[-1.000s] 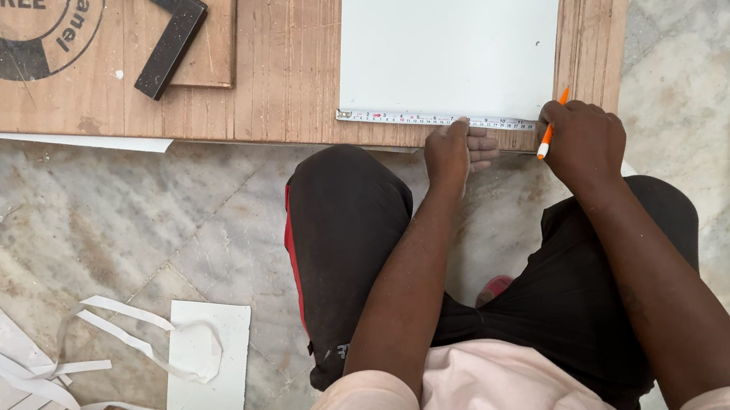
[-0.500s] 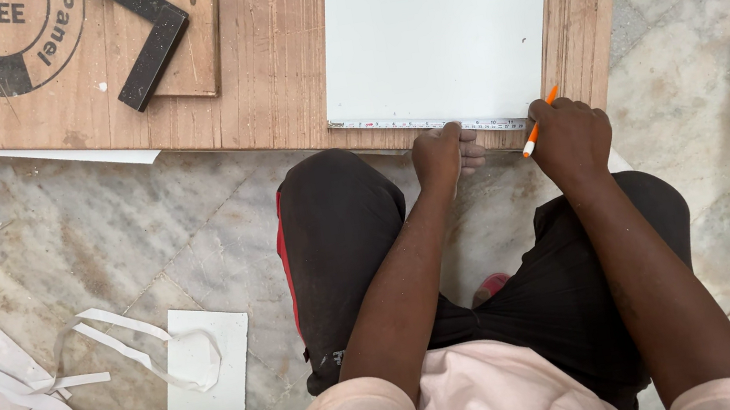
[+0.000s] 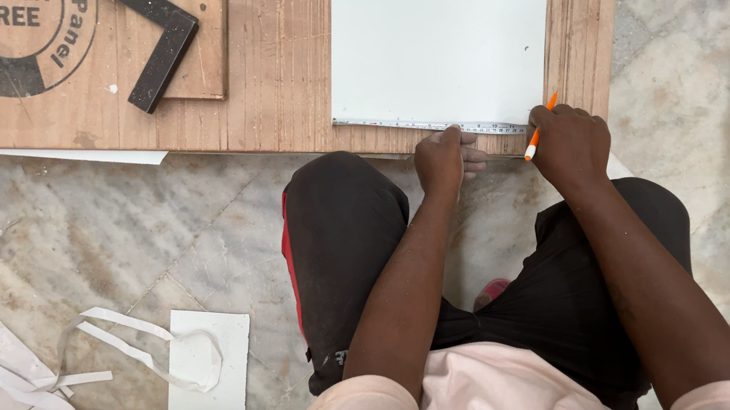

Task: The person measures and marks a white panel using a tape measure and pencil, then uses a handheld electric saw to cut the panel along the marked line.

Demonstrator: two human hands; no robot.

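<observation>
Both hands sit at the lower edge of the white sheet (image 3: 444, 24): the left hand (image 3: 443, 159) presses the measuring tape (image 3: 430, 124), the right hand (image 3: 571, 142) holds an orange pencil (image 3: 541, 128). Above them the sheet's face lies bare, free to sweep across. Upper left, a black square (image 3: 156, 34) rests on the plywood board (image 3: 268, 75). Below, the person's knees crowd the edge. Lower left, white offcuts (image 3: 206, 364) litter the marble floor (image 3: 100, 235)
</observation>
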